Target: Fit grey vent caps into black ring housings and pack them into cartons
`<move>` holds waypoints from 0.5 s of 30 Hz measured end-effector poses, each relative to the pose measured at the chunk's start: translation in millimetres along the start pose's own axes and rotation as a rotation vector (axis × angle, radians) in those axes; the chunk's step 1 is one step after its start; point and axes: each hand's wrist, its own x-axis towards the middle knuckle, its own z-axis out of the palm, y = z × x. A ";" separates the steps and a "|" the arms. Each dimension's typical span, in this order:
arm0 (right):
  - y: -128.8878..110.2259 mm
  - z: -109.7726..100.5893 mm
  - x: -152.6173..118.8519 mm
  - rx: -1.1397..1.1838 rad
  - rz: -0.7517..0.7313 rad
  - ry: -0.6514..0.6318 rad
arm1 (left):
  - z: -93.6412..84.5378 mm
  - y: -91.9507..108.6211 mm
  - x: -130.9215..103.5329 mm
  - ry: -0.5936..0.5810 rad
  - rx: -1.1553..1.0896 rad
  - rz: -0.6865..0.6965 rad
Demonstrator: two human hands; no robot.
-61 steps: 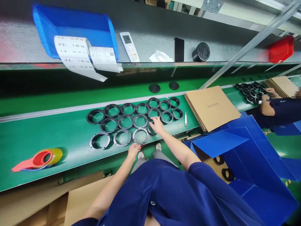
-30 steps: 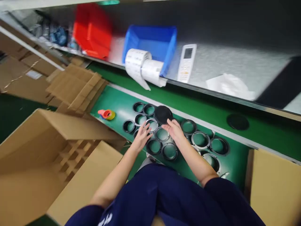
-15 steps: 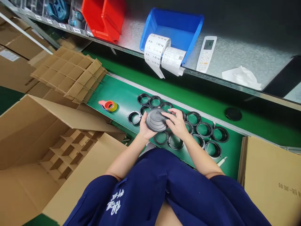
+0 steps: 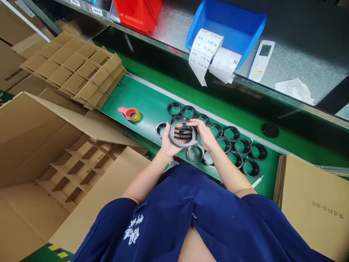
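Observation:
A round dark grey vent-like part (image 4: pixel 171 135) is held in front of my body, its slats turned open so that I can see through the gaps. My left hand (image 4: pixel 168 145) grips its left and lower edge. On the upper right rim rest the fingers of my right hand (image 4: pixel 204 134), curled over the edge. Behind and to the right of the part, several black rings (image 4: pixel 242 146) lie on the green table (image 4: pixel 152 105). One ring (image 4: pixel 161 129) with a lighter rim is just left of the part, partly behind my left hand.
Coloured tape rolls (image 4: pixel 133 115) lie to the left. An open carton (image 4: pixel 109 182) with cardboard dividers stands at lower left, a divider stack (image 4: pixel 79 69) behind it. Above, a shelf holds a blue bin (image 4: pixel 229 18), a red bin (image 4: pixel 139 14) and a remote (image 4: pixel 262 60). A cutter (image 4: pixel 257 181) lies right.
The slats of the round part, closed before, are now open with gaps between them. My right fingers have moved from its face to its upper right rim. The camera view has shifted.

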 end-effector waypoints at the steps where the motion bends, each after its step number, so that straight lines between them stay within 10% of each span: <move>1: -2.8 2.9 1.2 0.057 0.014 0.023 | -0.7 3.3 -1.3 -0.004 -0.016 -0.001; 15: 0.6 35.9 8.6 -0.007 -0.006 -0.012 | -25.5 26.4 -12.3 0.043 -0.104 0.045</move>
